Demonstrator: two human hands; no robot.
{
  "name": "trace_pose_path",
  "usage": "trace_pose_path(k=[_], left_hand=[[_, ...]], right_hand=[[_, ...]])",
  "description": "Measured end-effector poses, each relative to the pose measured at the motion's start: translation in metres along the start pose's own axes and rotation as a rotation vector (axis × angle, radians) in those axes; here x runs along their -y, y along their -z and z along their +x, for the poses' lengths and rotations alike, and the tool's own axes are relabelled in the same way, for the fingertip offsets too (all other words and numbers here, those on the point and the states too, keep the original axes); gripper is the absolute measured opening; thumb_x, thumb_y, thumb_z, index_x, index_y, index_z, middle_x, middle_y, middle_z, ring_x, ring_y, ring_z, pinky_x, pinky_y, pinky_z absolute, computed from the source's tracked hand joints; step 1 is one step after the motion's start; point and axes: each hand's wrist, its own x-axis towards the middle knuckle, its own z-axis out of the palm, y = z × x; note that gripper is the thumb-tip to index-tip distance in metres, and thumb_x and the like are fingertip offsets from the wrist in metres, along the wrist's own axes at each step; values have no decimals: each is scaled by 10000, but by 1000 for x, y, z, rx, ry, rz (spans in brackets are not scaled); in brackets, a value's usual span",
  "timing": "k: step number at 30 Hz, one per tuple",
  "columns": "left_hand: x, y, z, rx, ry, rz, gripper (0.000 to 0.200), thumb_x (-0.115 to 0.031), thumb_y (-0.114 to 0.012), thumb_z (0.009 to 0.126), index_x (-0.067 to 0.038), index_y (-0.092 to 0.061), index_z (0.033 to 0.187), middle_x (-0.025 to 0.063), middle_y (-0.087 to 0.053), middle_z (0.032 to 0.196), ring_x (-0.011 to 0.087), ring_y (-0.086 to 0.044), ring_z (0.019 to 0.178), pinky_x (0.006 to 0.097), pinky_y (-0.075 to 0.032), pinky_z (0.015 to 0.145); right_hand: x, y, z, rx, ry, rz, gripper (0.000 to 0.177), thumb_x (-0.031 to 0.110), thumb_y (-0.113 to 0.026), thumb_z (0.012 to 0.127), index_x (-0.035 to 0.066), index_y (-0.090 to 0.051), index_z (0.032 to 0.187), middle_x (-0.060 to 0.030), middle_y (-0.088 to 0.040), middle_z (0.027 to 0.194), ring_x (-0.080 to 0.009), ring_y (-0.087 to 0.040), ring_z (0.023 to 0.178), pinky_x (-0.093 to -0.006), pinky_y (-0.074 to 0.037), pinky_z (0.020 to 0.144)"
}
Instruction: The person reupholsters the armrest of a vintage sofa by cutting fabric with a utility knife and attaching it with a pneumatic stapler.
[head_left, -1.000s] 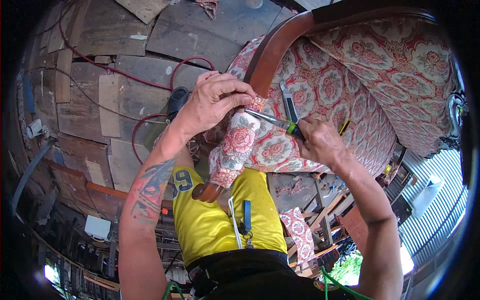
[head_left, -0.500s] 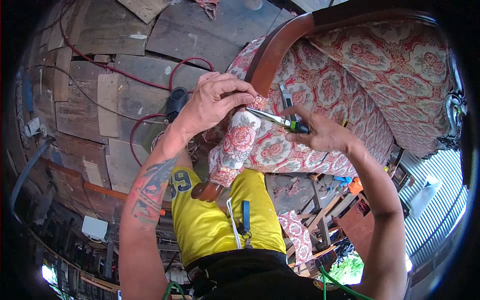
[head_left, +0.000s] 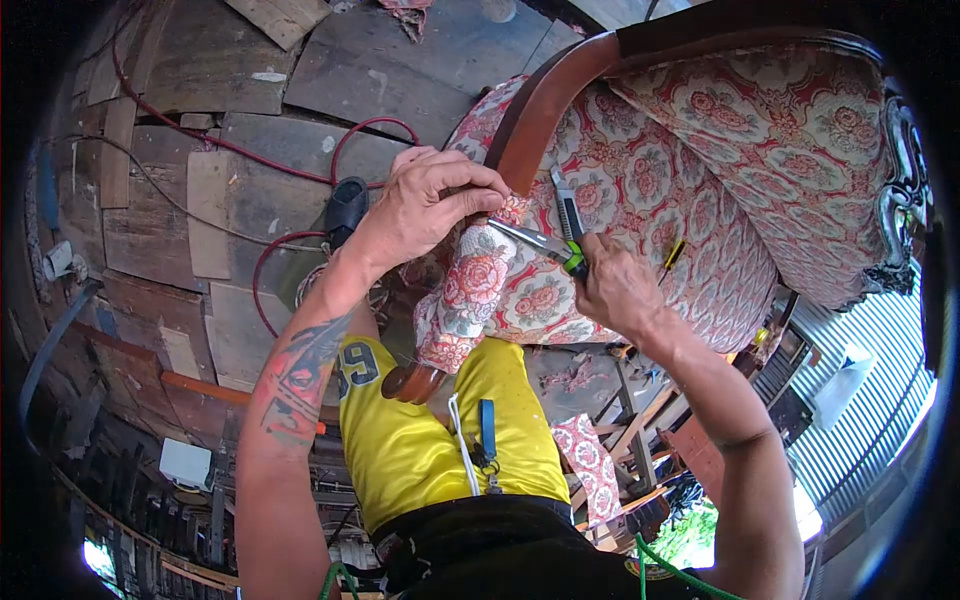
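My left hand [head_left: 435, 195] pinches the edge of the floral fabric [head_left: 478, 280] where it meets the wooden arm [head_left: 540, 120] of an upholstered chair. In my right hand [head_left: 622, 283] are scissors [head_left: 530, 238] with silver blades and a green and black handle. Their tips rest right at the fabric, just below my left fingertips. A snap-off utility knife [head_left: 565, 200] lies on the floral seat, close beyond my right fingers. The padded armrest ends in a carved wooden scroll [head_left: 415, 383] over my lap.
A yellow-handled tool [head_left: 675, 254] lies on the seat to the right. A red hose [head_left: 262, 290] loops over the plank floor at left, near a dark slipper [head_left: 347, 208]. A floral fabric piece [head_left: 590, 470] and wood scraps are below the chair.
My right hand has closed its fingers around the scissors' handle, after holding it loosely with fingers spread. My left hand stays at the fabric edge.
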Motion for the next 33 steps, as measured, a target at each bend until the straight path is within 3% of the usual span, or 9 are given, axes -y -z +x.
trace_pose_path(k=[5, 9, 14, 24, 27, 29, 30, 31, 33], left_hand=[[-4, 0, -1, -10, 29, -15, 179, -317, -711, 954, -161, -779, 1010, -2, -726, 902, 190, -672, 936, 371, -384, 972], [-4, -3, -3, -39, 26, -20, 176, -304, -717, 950, -151, -778, 1012, 3, -729, 910, 191, -671, 925, 369, -390, 965], [-3, -5, -1, -78, -14, -63, 173, -278, -741, 926, -123, -778, 995, 24, -723, 868, 209, -669, 843, 359, -441, 876], [-8, -6, -2, -129, -33, -64, 162, -244, -758, 912, -99, -785, 978, 52, -725, 847, 236, -672, 787, 362, -474, 798], [-10, -5, -4, -96, 14, -107, 147, -137, -794, 879, -65, -779, 1006, 77, -740, 914, 235, -682, 855, 351, -514, 794], [-11, -4, -4, -103, -4, -67, 164, -155, -810, 861, -68, -779, 997, 74, -741, 932, 242, -678, 866, 352, -515, 803], [-12, -4, -4, -102, -5, -63, 164, -155, -810, 861, -68, -779, 997, 74, -741, 932, 242, -678, 866, 352, -515, 803], [-15, -3, -5, -119, -28, -20, 174, -177, -820, 849, -77, -782, 987, 66, -736, 931, 245, -676, 876, 361, -506, 841], [-24, -1, -3, -127, -53, 25, 184, -199, -829, 837, -87, -784, 977, 58, -732, 929, 249, -674, 885, 371, -497, 878]], right_hand=[[2, -22, -2, -261, -1, -62, 216, 77, -630, 802, 15, -560, 996, -196, -636, 888, -384, -663, 856, -493, -545, 760], [3, -44, -2, -353, -30, -100, 225, 87, -642, 798, 22, -569, 1001, -173, -605, 866, -362, -628, 822, -478, -518, 732], [-1, -67, 8, -591, 14, -70, 321, 79, -693, 763, 24, -579, 1059, -159, -559, 882, -353, -582, 821, -473, -468, 728], [-6, -87, 16, -667, 99, 147, 497, -5, -725, 655, 39, -568, 1124, -177, -575, 981, -383, -572, 885, -494, -462, 779], [-4, -99, 7, -721, 74, 274, 475, -53, -689, 680, 20, -559, 1132, -198, -578, 993, -403, -576, 905, -496, -464, 793], [-8, -111, 2, -711, -271, 506, 375, -57, -641, 751, -1, -564, 1113, -213, -583, 955, -423, -576, 889, -503, -463, 800], [-12, -109, 1, -659, -465, 570, 240, 20, -649, 858, -24, -575, 1082, -248, -611, 954, -437, -596, 909, -499, -466, 806], [-19, -108, 2, -662, -467, 575, 240, 20, -649, 858, -24, -575, 1082, -248, -611, 954, -437, -596, 909, -499, -466, 806], [-44, -104, 6, -554, -893, 687, 269, 189, -676, 920, -32, -587, 1045, -284, -650, 993, -432, -629, 965, -506, -473, 825]])
